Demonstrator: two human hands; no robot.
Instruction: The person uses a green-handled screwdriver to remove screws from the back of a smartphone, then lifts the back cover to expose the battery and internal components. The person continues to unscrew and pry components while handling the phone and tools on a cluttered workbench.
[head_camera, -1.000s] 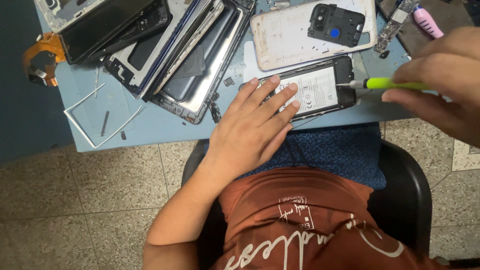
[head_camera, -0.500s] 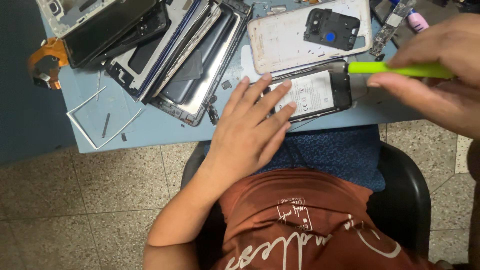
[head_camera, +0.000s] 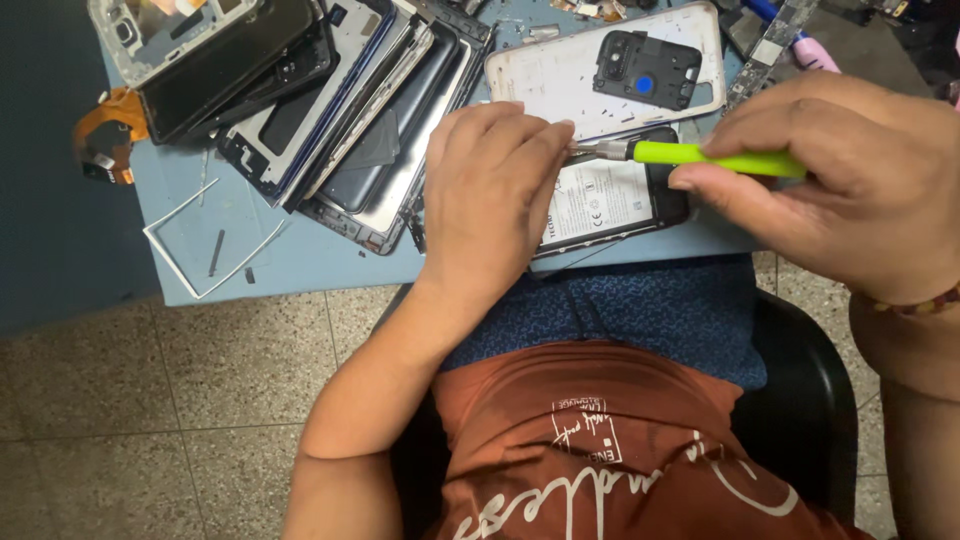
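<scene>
An opened phone (head_camera: 620, 200) with its white battery showing lies at the near edge of the blue table (head_camera: 330, 262). My left hand (head_camera: 495, 190) presses flat on the phone's left end, fingers together. My right hand (head_camera: 850, 175) grips a screwdriver with a lime-green handle (head_camera: 715, 157). Its metal tip touches the phone's top edge right beside my left fingertips.
A white back cover (head_camera: 560, 75) with a black camera module lies just behind the phone. Several stacked phone frames and screens (head_camera: 330, 110) fill the table's left half. A thin white frame (head_camera: 215, 240) and an orange flex part (head_camera: 100, 135) lie at the left edge.
My left hand slid up over the phone's left end. The screwdriver swung left, so its tip now meets the phone's top edge by my left fingers.
</scene>
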